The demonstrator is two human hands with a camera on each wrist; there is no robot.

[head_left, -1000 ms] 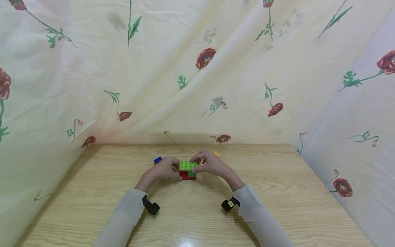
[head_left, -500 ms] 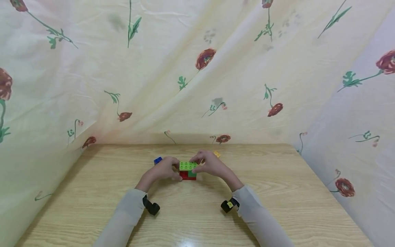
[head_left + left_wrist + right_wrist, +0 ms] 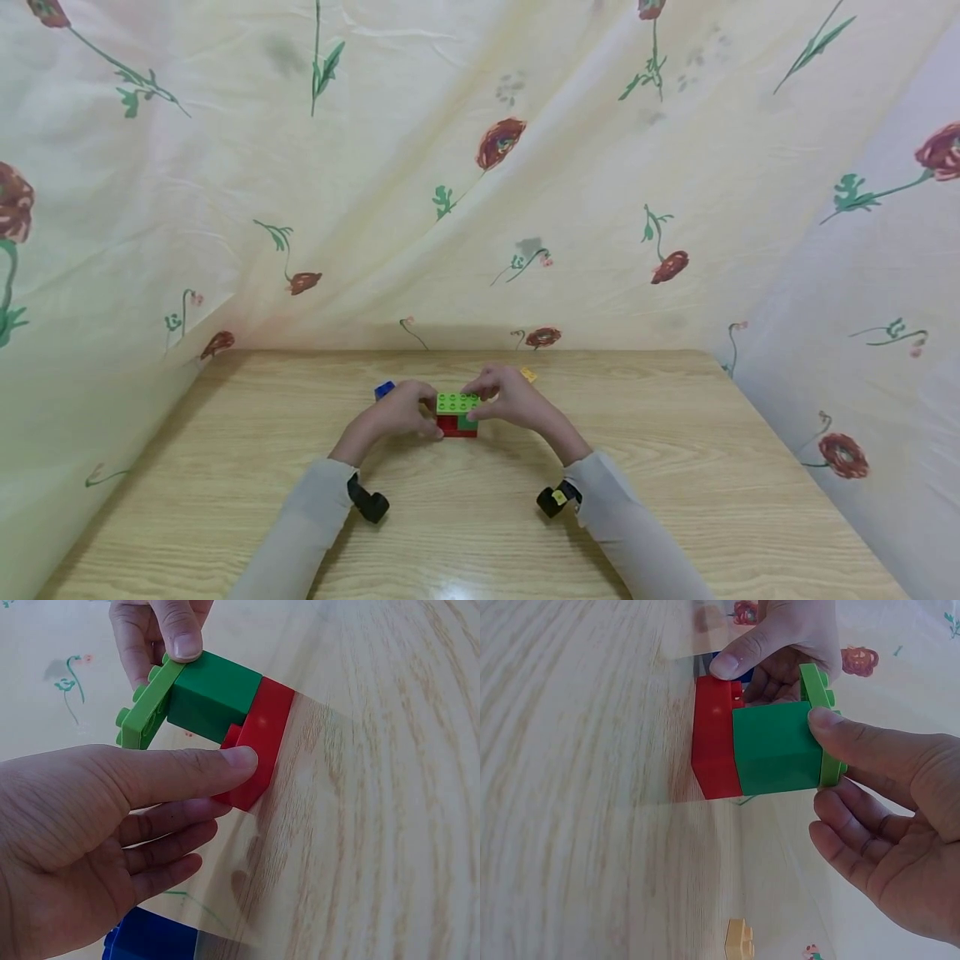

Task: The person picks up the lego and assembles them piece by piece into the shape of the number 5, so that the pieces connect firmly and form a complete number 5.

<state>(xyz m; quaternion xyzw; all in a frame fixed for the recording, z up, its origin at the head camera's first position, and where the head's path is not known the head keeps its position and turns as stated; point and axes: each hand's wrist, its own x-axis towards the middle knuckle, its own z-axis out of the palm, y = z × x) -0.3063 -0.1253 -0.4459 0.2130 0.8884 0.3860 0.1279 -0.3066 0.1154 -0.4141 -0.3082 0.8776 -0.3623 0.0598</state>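
A small stack of toy building bricks stands on the wooden table (image 3: 480, 533). At its base lies a red brick (image 3: 274, 724), with a dark green block (image 3: 776, 750) standing on the right half. A light green studded plate (image 3: 452, 407) caps the block and reaches left over a gap above the red brick. My left hand (image 3: 401, 408) pinches the red brick's left end, thumb on the near side. My right hand (image 3: 519, 402) pinches the light green plate at its right end, with the thumb at the seam with the dark green block.
Behind the left hand lies a blue brick (image 3: 384, 389). A small yellow-orange brick (image 3: 528, 374) is on the table beyond the right hand. Floral cloth (image 3: 375, 208) hangs at the back and both sides of the table.
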